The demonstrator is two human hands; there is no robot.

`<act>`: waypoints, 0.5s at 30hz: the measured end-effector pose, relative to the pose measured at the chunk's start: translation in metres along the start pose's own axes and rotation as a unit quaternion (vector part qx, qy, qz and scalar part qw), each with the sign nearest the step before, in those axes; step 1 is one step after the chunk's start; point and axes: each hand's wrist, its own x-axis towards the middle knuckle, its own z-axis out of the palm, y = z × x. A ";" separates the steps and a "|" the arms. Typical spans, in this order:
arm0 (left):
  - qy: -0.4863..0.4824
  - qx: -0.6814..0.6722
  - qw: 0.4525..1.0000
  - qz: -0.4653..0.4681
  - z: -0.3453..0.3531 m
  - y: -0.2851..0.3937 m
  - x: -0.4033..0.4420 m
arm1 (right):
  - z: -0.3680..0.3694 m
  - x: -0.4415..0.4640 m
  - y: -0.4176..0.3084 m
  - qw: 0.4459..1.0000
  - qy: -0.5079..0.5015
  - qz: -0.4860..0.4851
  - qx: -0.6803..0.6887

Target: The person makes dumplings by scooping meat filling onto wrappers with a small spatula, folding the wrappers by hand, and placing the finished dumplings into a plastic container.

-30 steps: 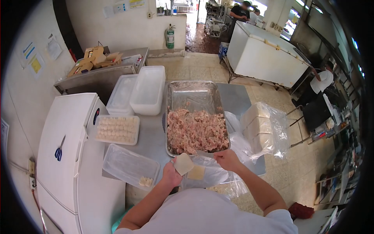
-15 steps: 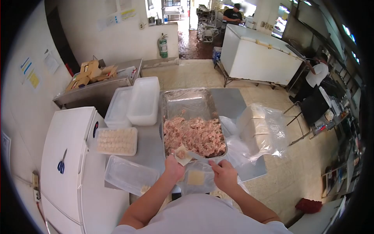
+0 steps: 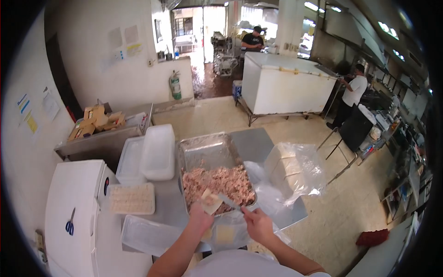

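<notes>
My left hand [image 3: 201, 218] holds a thin square wrapper [image 3: 212, 201] with a little meat on it, over the near edge of the metal tray [image 3: 203, 147]. A knife with a flat blade [image 3: 229, 201] is in my right hand [image 3: 257, 224], its tip close to the wrapper. Minced meat [image 3: 221, 183] fills the near part of the tray. Just below the tray, more square wrappers [image 3: 225, 234] lie on plastic. To the left, a container [image 3: 132, 198] holds rows of pale pieces, and a long clear container [image 3: 147, 234] sits in front of it.
Stacked plastic tubs [image 3: 158, 152] stand left of the tray. Wrapped pale blocks [image 3: 287, 168] lie right of it. Scissors [image 3: 70, 222] are on the white fridge [image 3: 74, 198]. A white chest freezer [image 3: 286, 87] and two people [image 3: 253, 40] [image 3: 354, 92] are farther back.
The wrapper in my left hand now has meat on it, and the knife has come over to it. The view has tilted up, showing more of the room.
</notes>
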 end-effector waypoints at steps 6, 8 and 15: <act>0.001 -0.004 0.999 -0.041 0.027 -0.003 0.008 | -0.015 0.015 -0.022 0.999 0.025 -0.018 0.024; -0.015 -0.024 0.998 -0.065 0.027 -0.005 0.009 | -0.010 0.016 -0.022 0.999 0.014 -0.040 -0.025; 0.007 -0.007 0.999 -0.042 0.014 -0.007 0.027 | -0.017 0.006 -0.011 0.996 -0.022 -0.034 -0.084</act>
